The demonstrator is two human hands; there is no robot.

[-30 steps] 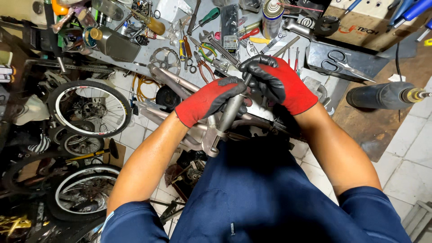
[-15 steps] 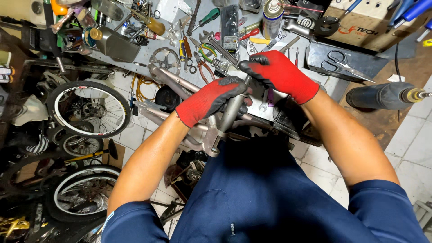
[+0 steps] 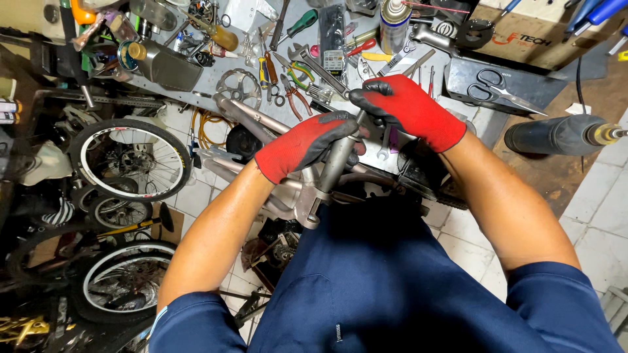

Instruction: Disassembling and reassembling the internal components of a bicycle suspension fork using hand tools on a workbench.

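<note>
A grey metal bicycle frame (image 3: pixel 307 196) lies across my lap, one of its tubes (image 3: pixel 337 163) pointing up toward my hands. My left hand (image 3: pixel 307 142), in a red and black glove, is wrapped around the upper part of that tube. My right hand (image 3: pixel 402 108), gloved the same way, sits just above it with its fingers closed over the tube's top end. Whether a small tool is inside the right fingers cannot be seen. Another frame tube (image 3: pixel 252 114) runs off to the upper left.
A grey bench (image 3: pixel 216 82) ahead carries pliers (image 3: pixel 296 88), a wrench (image 3: pixel 320 65), screwdrivers, a chainring (image 3: pixel 239 84), a spray can (image 3: pixel 394 19) and scissors (image 3: pixel 500 90). Bicycle wheels (image 3: pixel 131 160) stand at the left. A black cylinder (image 3: pixel 556 134) lies right on the tiled floor.
My right hand has shifted slightly on the tube's top end, its wrist turning a little. The left hand keeps its grip and the frame stays where it was.
</note>
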